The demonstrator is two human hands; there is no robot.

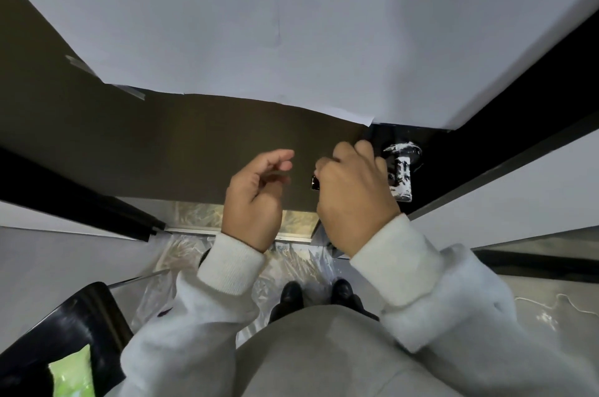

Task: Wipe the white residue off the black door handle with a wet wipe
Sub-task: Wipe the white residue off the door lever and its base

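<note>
Door handle (401,174): black w/ heavy white residue on stem and rose, mounted on the black door edge at right of frame, just under the lower corner of the white paper sheet (291,17). No wet wipe discernible anywhere in view.

Your right hand (355,192) sits just left of the handle — fingers curled, back of hand to camera. Small dark shiny object (315,183) pokes out at its thumb side; can't tell what it is or whether you grip it.

Your left hand (256,198) is further left, apart from the right, in front of the brown door panel (162,143) — fingers loosely bent, holding nothing.

Both sleeves pale grey. Below: plastic sheeting (291,263) on floor, your black shoes (319,294) on it. Black chair (64,328) at lower left.
</note>
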